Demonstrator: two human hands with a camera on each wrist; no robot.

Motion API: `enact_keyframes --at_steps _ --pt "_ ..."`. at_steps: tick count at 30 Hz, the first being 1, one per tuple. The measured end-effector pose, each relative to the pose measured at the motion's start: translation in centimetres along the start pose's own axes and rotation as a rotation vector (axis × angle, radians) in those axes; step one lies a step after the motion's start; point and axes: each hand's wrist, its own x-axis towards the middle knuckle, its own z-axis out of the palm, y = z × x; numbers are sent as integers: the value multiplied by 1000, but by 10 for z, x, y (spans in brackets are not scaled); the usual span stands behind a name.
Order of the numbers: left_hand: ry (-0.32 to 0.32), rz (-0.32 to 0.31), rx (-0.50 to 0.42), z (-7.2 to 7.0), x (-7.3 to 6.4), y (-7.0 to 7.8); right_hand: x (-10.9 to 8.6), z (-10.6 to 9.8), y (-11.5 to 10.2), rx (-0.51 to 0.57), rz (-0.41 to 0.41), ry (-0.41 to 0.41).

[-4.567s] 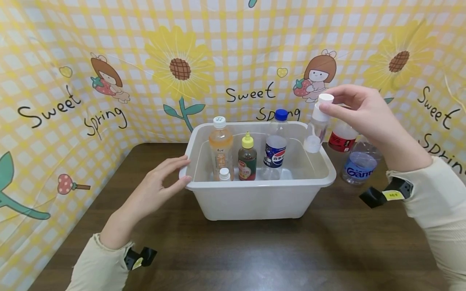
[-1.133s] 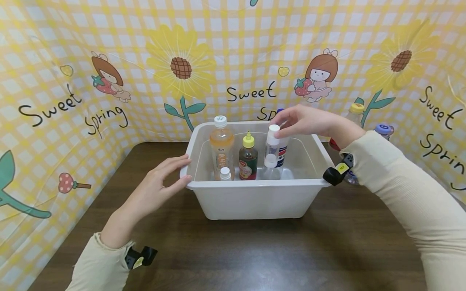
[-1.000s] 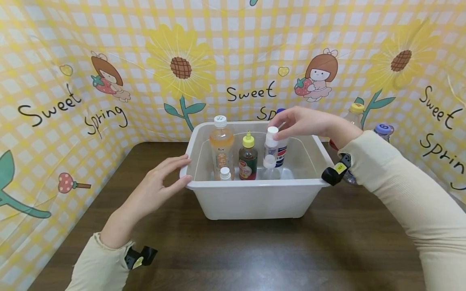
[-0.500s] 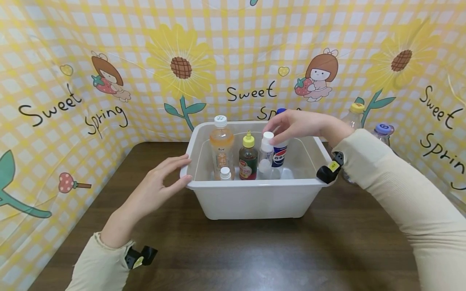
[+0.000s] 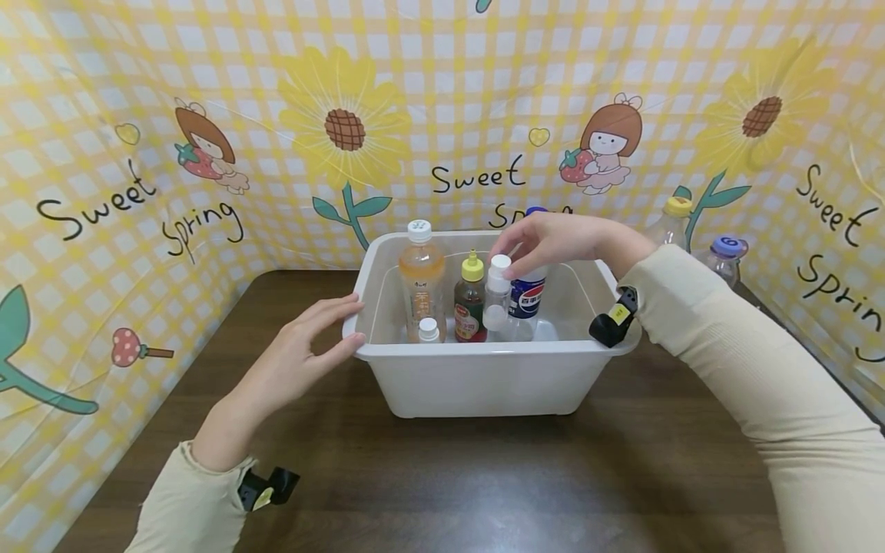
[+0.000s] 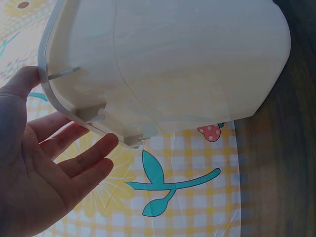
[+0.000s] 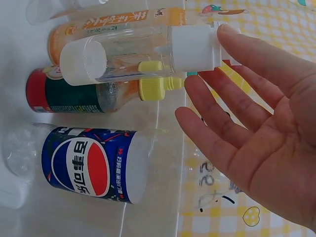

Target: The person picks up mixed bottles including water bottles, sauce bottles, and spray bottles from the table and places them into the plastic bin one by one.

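Nearest me, the dark brown counter (image 5: 477, 488) carried a dull shine. My left hand (image 5: 296, 359) rested at the end of the white tub (image 5: 487, 388), its fingers loosely spread against the rim (image 5: 442, 350). The fingers of my right hand (image 5: 556, 242) pinched a clear bottle (image 5: 497, 298) by its white cap (image 5: 501, 265), down in the tub just beside a sauce bottle (image 5: 470, 311). Behind, a yellow checked cloth (image 5: 477, 92) with sunflowers (image 5: 344, 129) and "Sweet Spring" lettering (image 5: 477, 179) hung along the counter's back and sides.

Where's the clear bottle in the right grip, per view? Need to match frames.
Head: clear bottle just right of centre, between the yellow-nozzle bottle and the Pepsi bottle.
Left wrist: not in it.
Right wrist: upper part, slightly left of centre, cap toward the right.
Shared landmark: white bin, in all three.
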Motion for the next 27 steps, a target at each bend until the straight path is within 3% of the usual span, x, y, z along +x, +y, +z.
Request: enact_keyframes --at_steps 27 --pt "7 7 0 0 0 -1 17 3 -4 -33 30 -20"
